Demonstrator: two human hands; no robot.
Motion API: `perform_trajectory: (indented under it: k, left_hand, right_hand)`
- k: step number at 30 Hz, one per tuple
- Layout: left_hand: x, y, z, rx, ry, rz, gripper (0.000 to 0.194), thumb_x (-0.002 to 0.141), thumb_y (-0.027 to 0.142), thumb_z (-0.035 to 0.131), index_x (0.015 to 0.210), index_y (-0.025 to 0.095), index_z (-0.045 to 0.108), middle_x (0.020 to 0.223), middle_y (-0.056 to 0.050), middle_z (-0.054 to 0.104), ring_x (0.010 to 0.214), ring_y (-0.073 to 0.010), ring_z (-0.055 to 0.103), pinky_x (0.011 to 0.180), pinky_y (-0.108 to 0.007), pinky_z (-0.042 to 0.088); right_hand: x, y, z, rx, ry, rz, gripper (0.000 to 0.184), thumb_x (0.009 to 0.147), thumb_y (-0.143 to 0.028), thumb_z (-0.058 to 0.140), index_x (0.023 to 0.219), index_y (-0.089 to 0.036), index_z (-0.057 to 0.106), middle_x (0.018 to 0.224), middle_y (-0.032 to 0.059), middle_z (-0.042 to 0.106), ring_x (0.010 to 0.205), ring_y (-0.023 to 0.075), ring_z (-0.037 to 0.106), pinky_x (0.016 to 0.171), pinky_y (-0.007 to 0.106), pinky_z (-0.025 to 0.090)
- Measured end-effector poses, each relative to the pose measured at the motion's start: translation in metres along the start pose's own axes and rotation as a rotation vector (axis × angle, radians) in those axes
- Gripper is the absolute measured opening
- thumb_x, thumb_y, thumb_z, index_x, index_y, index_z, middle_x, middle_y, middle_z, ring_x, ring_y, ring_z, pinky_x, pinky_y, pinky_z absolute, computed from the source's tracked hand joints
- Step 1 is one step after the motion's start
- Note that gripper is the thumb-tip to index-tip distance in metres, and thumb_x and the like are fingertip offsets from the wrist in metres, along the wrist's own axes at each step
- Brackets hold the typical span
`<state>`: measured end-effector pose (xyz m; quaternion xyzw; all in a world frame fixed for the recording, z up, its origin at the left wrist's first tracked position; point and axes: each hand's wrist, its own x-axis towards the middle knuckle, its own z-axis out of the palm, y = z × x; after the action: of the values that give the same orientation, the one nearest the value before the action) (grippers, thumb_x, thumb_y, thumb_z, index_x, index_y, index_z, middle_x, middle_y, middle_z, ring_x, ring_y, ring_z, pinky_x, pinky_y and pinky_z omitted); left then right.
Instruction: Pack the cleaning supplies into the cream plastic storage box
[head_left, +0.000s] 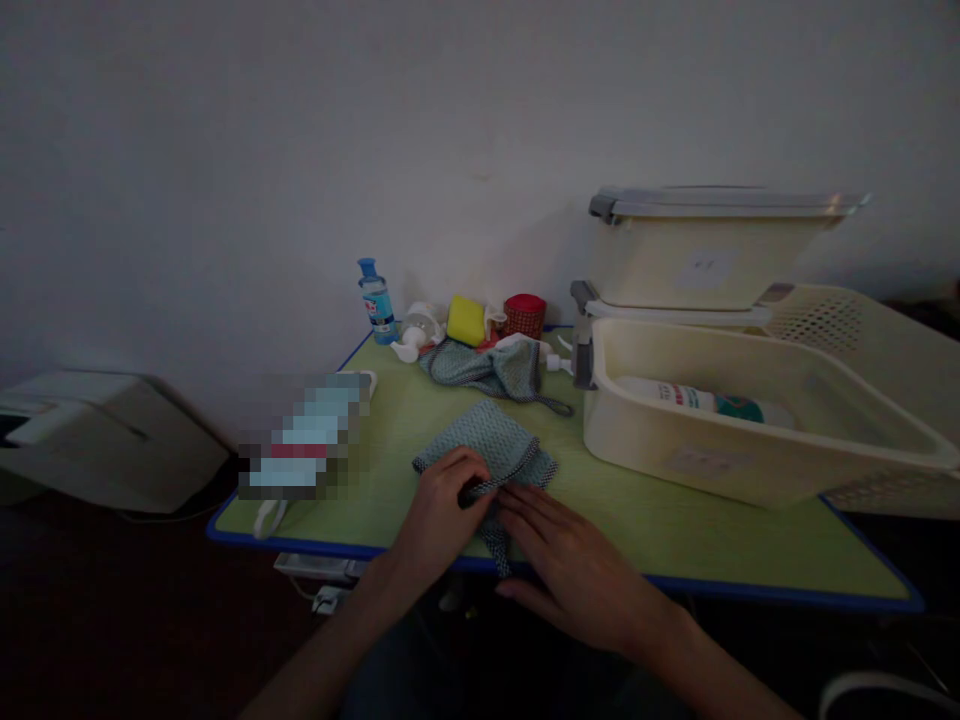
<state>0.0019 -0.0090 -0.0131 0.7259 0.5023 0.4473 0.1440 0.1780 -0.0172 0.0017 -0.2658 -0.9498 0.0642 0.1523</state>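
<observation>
A grey-blue cleaning cloth (pixel 476 440) with a dark checked edging lies partly folded near the front of the table. My left hand (pixel 454 500) is closed on its near edge, thumb and fingers pinching the fabric. My right hand (pixel 559 550) rests against the cloth from the right, fingers stretched out and thumb apart below. One edged strip of the cloth hangs between the hands toward the table's front edge. Just behind lies a second, crumpled grey-blue cloth (pixel 487 368) with a hanging loop.
At the right, an open cream bin (pixel 675 455) holds a white bottle (pixel 675 395); a lidded bin (pixel 675 255) stands behind. Along the back are a blue bottle (pixel 377 305), yellow sponge (pixel 466 321) and red round container (pixel 524 316). A blurred-out device (pixel 307 440) lies left on the green table (pixel 390 480).
</observation>
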Motion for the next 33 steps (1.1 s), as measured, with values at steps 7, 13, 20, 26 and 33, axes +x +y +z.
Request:
perform_trajectory:
  k: [7,13,20,26,33]
  left_hand:
    - [0.0,0.002,-0.002,0.021,-0.001,0.07,0.011,0.076,0.007,0.055,0.07,0.016,0.056,0.074,-0.002,0.06,0.072,-0.0141,0.058,0.067,-0.026,0.049]
    - [-0.004,0.005,-0.002,0.112,-0.077,0.262,0.008,0.081,0.01,0.053,0.076,0.015,0.057,0.078,-0.004,0.06,0.076,-0.0148,0.058,0.069,-0.026,0.049]
    - [-0.005,0.004,-0.001,0.156,-0.161,0.34,0.008,0.084,0.011,0.051,0.078,0.014,0.056,0.079,-0.004,0.059,0.076,-0.0156,0.057,0.069,-0.027,0.05]
    - [-0.006,0.003,-0.001,0.144,-0.197,0.319,0.009,0.084,0.011,0.051,0.078,0.015,0.056,0.08,-0.004,0.059,0.076,-0.0149,0.057,0.069,-0.027,0.05]
    - [-0.007,0.006,0.0,0.152,-0.27,0.266,0.006,0.08,0.009,0.056,0.078,0.013,0.059,0.082,-0.004,0.06,0.078,-0.0163,0.057,0.072,-0.03,0.05]
  right_hand:
    - [-0.013,0.001,0.002,-0.028,0.158,0.072,0.031,0.085,-0.034,0.05,0.101,-0.01,0.063,0.099,0.014,0.065,0.092,0.0261,0.06,0.081,0.042,0.052]
    - [-0.014,0.003,0.005,-0.017,0.174,0.069,0.029,0.086,-0.029,0.047,0.103,-0.011,0.063,0.096,0.012,0.065,0.092,0.0255,0.06,0.083,0.041,0.051]
    - [-0.013,0.004,0.01,0.006,0.255,0.035,0.023,0.086,-0.023,0.049,0.099,-0.012,0.064,0.094,0.011,0.065,0.092,0.0229,0.061,0.085,0.038,0.051]
    - [-0.015,0.003,0.01,0.017,0.268,0.053,0.023,0.088,-0.022,0.045,0.096,-0.014,0.064,0.092,0.0101,0.067,0.088,0.0225,0.062,0.08,0.038,0.053]
    - [-0.015,0.004,0.012,0.012,0.311,0.037,0.022,0.088,-0.02,0.045,0.096,-0.013,0.065,0.092,0.01,0.068,0.088,0.0221,0.063,0.081,0.037,0.053]
